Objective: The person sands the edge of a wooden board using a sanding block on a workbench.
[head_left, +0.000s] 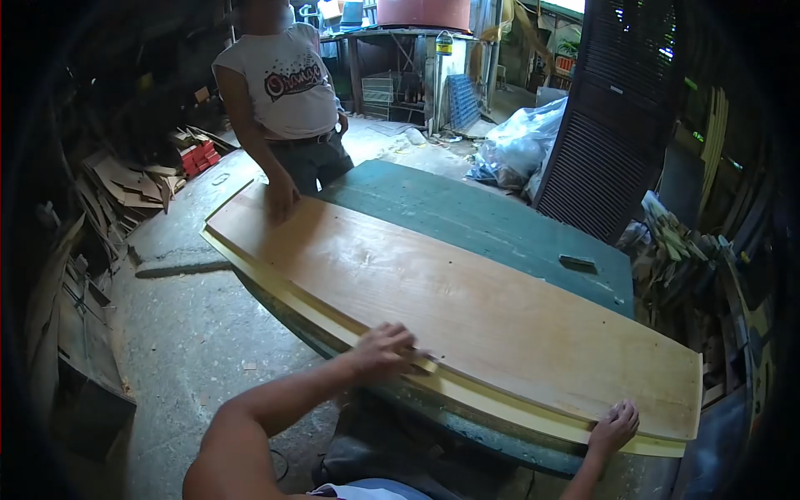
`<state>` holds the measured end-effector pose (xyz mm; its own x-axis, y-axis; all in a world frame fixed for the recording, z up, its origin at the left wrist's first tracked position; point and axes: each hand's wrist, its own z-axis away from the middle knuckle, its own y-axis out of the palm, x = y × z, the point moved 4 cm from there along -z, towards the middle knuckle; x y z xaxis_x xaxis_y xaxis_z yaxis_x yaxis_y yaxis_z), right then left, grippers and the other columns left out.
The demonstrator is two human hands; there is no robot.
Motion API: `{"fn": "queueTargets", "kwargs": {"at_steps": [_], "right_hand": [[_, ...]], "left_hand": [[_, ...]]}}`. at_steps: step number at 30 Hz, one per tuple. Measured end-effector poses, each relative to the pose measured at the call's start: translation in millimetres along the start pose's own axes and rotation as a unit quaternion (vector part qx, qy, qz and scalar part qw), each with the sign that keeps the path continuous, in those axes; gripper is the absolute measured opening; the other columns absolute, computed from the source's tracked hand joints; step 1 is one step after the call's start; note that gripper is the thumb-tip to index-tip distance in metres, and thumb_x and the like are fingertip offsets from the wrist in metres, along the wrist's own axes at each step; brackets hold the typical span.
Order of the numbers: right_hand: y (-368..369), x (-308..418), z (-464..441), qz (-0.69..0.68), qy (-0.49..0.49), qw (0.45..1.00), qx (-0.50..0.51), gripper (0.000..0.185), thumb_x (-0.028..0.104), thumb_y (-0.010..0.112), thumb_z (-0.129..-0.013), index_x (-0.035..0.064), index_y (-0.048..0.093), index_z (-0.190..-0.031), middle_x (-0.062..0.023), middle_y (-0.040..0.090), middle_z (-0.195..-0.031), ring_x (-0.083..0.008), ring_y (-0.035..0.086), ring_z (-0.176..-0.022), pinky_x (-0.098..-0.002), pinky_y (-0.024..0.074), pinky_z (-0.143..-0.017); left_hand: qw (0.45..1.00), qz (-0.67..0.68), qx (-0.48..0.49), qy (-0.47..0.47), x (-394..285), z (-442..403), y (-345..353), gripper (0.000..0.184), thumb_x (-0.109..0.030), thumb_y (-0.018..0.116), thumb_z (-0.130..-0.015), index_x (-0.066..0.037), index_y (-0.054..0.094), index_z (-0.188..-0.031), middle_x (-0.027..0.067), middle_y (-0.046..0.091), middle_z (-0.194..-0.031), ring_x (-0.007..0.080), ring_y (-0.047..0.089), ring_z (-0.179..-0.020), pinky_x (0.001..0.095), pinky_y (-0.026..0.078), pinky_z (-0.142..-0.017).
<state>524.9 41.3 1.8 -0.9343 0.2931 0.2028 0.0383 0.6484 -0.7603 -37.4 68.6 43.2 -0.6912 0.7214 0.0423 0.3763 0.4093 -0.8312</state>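
Observation:
A long plywood panel (467, 312) lies across the green table, its near edge bordered by a pale yellow wooden strip (333, 321). My left hand (383, 350) is at the middle of that near edge, fingers curled and blurred. A small yellowish piece (425, 364) shows at its fingertips; its kind is unclear. Toward the right end, my right hand (615, 425) rests on the panel's near edge, its fingers lying on the top face with nothing held.
Across the table a co-worker (292, 92) stands with a hand (282, 196) at the panel's far left end. A small dark block (577, 263) lies on the green table (450, 212). A louvered door (608, 117) leans behind, near plastic bags (521, 137). Wood scraps (129, 179) lie left.

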Motion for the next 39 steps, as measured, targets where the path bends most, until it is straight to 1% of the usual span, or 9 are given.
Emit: {"fn": "queueTargets", "kwargs": {"at_steps": [9, 16, 19, 22, 25, 27, 30, 35, 39], "right_hand": [[-1.4, -3.8, 0.2, -0.009, 0.018, 0.999, 0.024, 0.029, 0.018, 0.058, -0.1, -0.0023, 0.064, -0.12, -0.0207, 0.062, -0.136, -0.0408, 0.055, -0.129, -0.0515, 0.0411, -0.112], [7.3, -8.6, 2.5, -0.006, 0.008, 1.0, 0.006, 0.03, 0.019, 0.058, -0.1, -0.0019, 0.063, -0.121, -0.0219, 0.061, -0.136, -0.0414, 0.054, -0.13, -0.0518, 0.0406, -0.113], [13.3, -12.0, -2.0, -0.01, 0.007, 1.0, 0.025, 0.033, 0.023, 0.058, -0.1, -0.0009, 0.063, -0.122, -0.0228, 0.061, -0.137, -0.0429, 0.053, -0.13, -0.0547, 0.0384, -0.114], [56.5, -53.6, 17.5, 0.045, -0.055, 0.997, -0.039, 0.038, 0.028, 0.064, -0.095, 0.0024, 0.067, -0.123, -0.0221, 0.062, -0.136, -0.0475, 0.052, -0.13, -0.0565, 0.0364, -0.116], [-1.1, 0.9, 4.9, 0.013, 0.024, 0.999, 0.044, 0.024, 0.022, 0.062, -0.098, 0.0054, 0.065, -0.115, -0.0189, 0.066, -0.123, -0.0402, 0.058, -0.121, -0.053, 0.0416, -0.109], [-0.7, 2.7, 10.1, 0.001, -0.024, 0.997, -0.067, 0.021, 0.022, 0.061, -0.097, 0.0075, 0.065, -0.113, -0.0149, 0.068, -0.12, -0.0376, 0.061, -0.118, -0.0514, 0.0446, -0.106], [-9.0, 10.1, 9.1, -0.009, -0.002, 0.998, -0.055, 0.022, 0.024, 0.062, -0.097, 0.0077, 0.067, -0.11, -0.014, 0.067, -0.127, -0.0349, 0.06, -0.123, -0.0507, 0.044, -0.108], [-2.0, 11.0, 7.4, -0.054, 0.018, 0.994, -0.089, 0.019, 0.02, 0.068, -0.09, 0.0078, 0.067, -0.104, -0.0132, 0.068, -0.118, -0.0372, 0.059, -0.119, -0.0505, 0.0436, -0.107], [-15.2, 12.2, 16.3, -0.08, 0.065, 0.993, -0.055, 0.027, 0.024, 0.068, -0.091, 0.0075, 0.067, -0.113, -0.016, 0.066, -0.128, -0.0386, 0.056, -0.128, -0.0544, 0.0402, -0.112]], "left_hand": [[0.999, 0.048, -0.002, 0.015, -133.2, -91.0, 71.3, 0.054, -0.027, 0.063, -0.085, -0.018, 0.068, -0.138, 0.0051, 0.059, -0.11, 0.0229, 0.057, -0.104, 0.0401, 0.047, -0.083], [0.999, 0.011, 0.002, -0.044, -8.1, -4.3, 5.5, 0.045, -0.049, 0.081, -0.079, -0.026, 0.078, -0.117, -0.0015, 0.062, -0.102, 0.0184, 0.061, -0.099, 0.0405, 0.045, -0.08], [0.999, 0.006, 0.006, -0.048, 16.4, 13.4, -4.3, 0.047, -0.04, 0.083, -0.074, -0.026, 0.08, -0.119, -0.0019, 0.061, -0.101, 0.0203, 0.06, -0.098, 0.0395, 0.046, -0.08], [0.999, 0.016, 0.019, -0.024, -38.6, -23.5, 15.7, 0.045, -0.035, 0.082, -0.072, -0.023, 0.082, -0.115, 0.0001, 0.061, -0.104, 0.0223, 0.059, -0.101, 0.0394, 0.047, -0.082], [0.995, 0.095, 0.04, 0.0, -124.0, -74.2, 56.8, 0.048, -0.038, 0.075, -0.081, -0.02, 0.074, -0.126, 0.0014, 0.06, -0.107, 0.0235, 0.056, -0.107, 0.0414, 0.045, -0.084], [0.993, 0.105, 0.001, 0.049, -147.8, -107.4, 75.9, 0.051, -0.038, 0.075, -0.081, -0.019, 0.073, -0.129, 0.0021, 0.061, -0.109, 0.0239, 0.056, -0.108, 0.042, 0.045, -0.084], [0.993, 0.113, 0.022, 0.029, -163.4, -105.5, 71.7, 0.048, -0.036, 0.077, -0.081, -0.017, 0.075, -0.125, 0.0037, 0.061, -0.111, 0.025, 0.056, -0.108, 0.0441, 0.045, -0.083], [0.994, 0.09, -0.052, -0.034, -78.1, -55.8, 40.9, 0.043, -0.019, 0.088, -0.068, -0.012, 0.078, -0.11, 0.004, 0.061, -0.089, 0.0253, 0.061, -0.084, 0.0419, 0.049, -0.072], [0.998, 0.052, -0.036, -0.027, -49.6, -31.2, 27.6, 0.051, -0.017, 0.082, -0.067, -0.012, 0.079, -0.118, 0.0085, 0.062, -0.095, 0.0298, 0.06, -0.088, 0.0454, 0.051, -0.08]]}}
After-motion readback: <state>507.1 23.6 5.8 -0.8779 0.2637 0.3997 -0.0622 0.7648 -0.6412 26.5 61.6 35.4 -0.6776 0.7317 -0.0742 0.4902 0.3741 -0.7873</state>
